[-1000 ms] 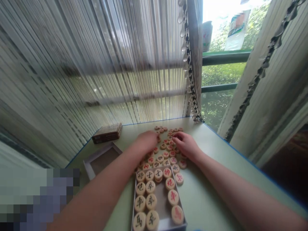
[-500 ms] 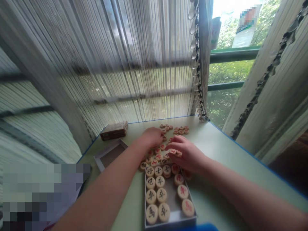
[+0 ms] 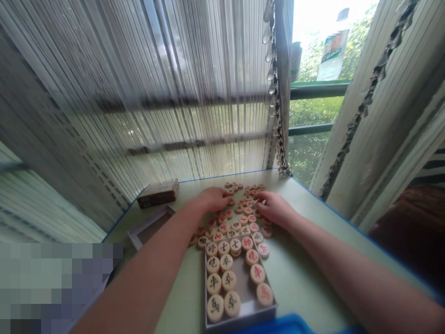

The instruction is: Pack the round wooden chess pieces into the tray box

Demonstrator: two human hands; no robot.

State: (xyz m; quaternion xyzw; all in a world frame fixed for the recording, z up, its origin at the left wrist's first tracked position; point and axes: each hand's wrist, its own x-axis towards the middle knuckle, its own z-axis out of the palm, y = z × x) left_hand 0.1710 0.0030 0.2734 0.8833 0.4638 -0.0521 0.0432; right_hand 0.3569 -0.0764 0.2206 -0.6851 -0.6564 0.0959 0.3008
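Note:
Round wooden chess pieces (image 3: pixel 239 218) with red and black characters lie spread over a pale green table (image 3: pixel 306 273). More of them sit in rows inside a shallow grey tray (image 3: pixel 243 290) near me. My left hand (image 3: pixel 212 198) rests palm down on the far left of the loose pieces, fingers curled over them. My right hand (image 3: pixel 274 208) lies on the right side of the spread, fingertips touching pieces near the far end. What the fingers hold, if anything, is hidden.
A brown wooden box (image 3: pixel 158 193) lies at the table's far left corner, and an empty grey box lid (image 3: pixel 149 227) sits in front of it. String curtains (image 3: pixel 174 93) hang behind the table. A blue object (image 3: pixel 278 324) shows at the near edge.
My right hand moved back out from near the tray to the far pieces. My left hand stays on the left of the pile. The camera view shifted slightly.

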